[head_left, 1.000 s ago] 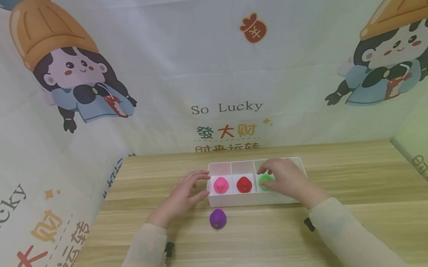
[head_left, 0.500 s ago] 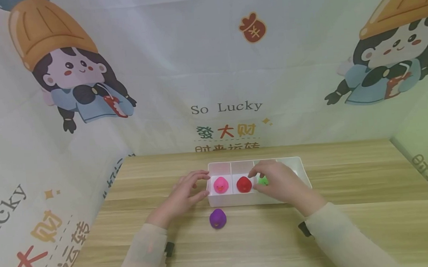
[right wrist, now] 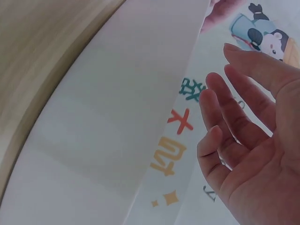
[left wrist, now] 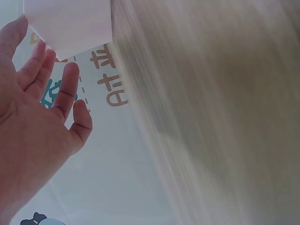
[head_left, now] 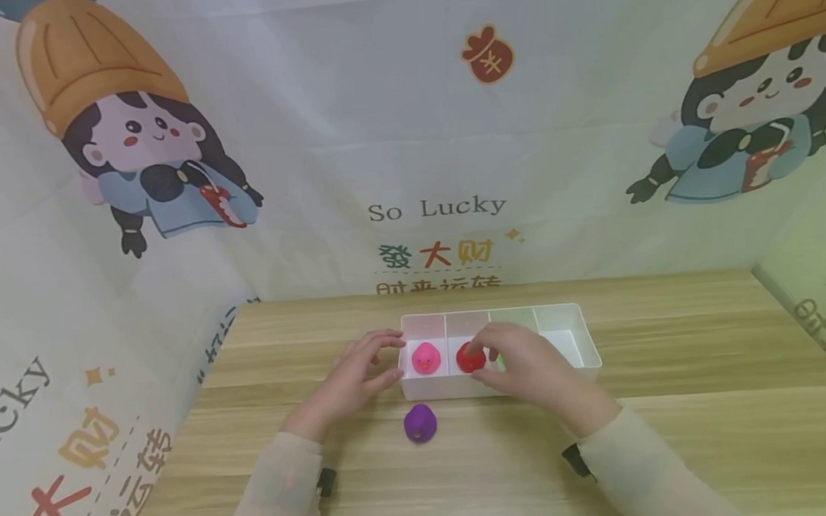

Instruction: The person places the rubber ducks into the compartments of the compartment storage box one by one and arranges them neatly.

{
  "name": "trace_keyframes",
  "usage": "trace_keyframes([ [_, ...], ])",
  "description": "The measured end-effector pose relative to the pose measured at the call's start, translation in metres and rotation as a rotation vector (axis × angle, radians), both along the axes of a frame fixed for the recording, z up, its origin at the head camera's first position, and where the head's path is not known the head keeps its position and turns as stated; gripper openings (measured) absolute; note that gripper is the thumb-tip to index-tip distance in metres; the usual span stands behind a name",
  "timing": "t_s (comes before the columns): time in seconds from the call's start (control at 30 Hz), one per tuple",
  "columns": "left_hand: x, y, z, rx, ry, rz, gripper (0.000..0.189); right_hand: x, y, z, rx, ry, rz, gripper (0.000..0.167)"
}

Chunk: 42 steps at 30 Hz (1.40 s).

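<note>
A white divided tray (head_left: 432,389) stands on the table. In its leftmost compartment sits a pink toy duck (head_left: 426,358), and a red toy duck (head_left: 463,359) is one compartment over. Only a sliver of a green toy duck (head_left: 501,360) shows behind my right hand (head_left: 532,365). That hand hovers above the tray, thumb and forefinger spread near the red duck; the right wrist view shows relaxed fingers holding nothing. My left hand (head_left: 350,381) is at the tray's left end, fingertips at its edge, seemingly touching it. A purple toy duck (head_left: 421,424) lies in front of the tray.
The wooden table (head_left: 677,335) ends at a white printed cloth (head_left: 434,144) behind, with more cloth on both sides. A dark wrist mount (head_left: 578,461) sits under the right sleeve, another (head_left: 327,481) by the left one.
My right hand has moved left along the tray, from over the green duck to near the red one. The rightmost compartment has come into view. My left hand and the ducks stay put.
</note>
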State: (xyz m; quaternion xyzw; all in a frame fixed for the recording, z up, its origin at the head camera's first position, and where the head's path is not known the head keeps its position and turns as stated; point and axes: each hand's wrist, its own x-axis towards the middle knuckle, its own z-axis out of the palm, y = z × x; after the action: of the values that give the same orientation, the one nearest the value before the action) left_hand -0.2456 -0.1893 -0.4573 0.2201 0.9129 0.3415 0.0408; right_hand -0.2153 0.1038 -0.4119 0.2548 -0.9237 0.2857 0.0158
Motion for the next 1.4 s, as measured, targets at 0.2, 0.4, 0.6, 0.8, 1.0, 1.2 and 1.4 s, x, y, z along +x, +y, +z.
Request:
trace_keyframes([
  [0.2,0.0,-0.001,-0.001,0.004,0.004,-0.001,0.045,0.004,-0.01,-0.003,-0.015,0.017,0.064,0.021],
  [0.4,-0.001,-0.001,-0.002,0.006,0.003,-0.006,0.045,0.008,-0.017,-0.008,0.004,0.029,0.074,0.019],
  [0.6,-0.001,-0.001,-0.001,0.002,0.007,-0.003,0.045,0.013,-0.025,-0.013,0.007,0.029,0.108,0.021],
  [0.8,0.0,0.0,0.0,-0.001,0.011,-0.004,0.046,0.017,-0.035,-0.021,-0.022,0.003,0.142,0.021],
  [1.0,0.001,-0.001,0.0,-0.004,0.016,-0.008,0.046,0.021,-0.045,-0.028,-0.022,-0.06,0.145,0.024],
  [1.2,0.001,0.0,0.002,-0.004,0.02,-0.011,0.046,0.023,-0.053,-0.037,0.028,-0.007,0.152,0.026],
  [1.4,0.001,0.0,0.001,-0.009,0.02,-0.014,0.046,0.025,-0.06,-0.041,0.045,-0.005,0.161,0.03],
])
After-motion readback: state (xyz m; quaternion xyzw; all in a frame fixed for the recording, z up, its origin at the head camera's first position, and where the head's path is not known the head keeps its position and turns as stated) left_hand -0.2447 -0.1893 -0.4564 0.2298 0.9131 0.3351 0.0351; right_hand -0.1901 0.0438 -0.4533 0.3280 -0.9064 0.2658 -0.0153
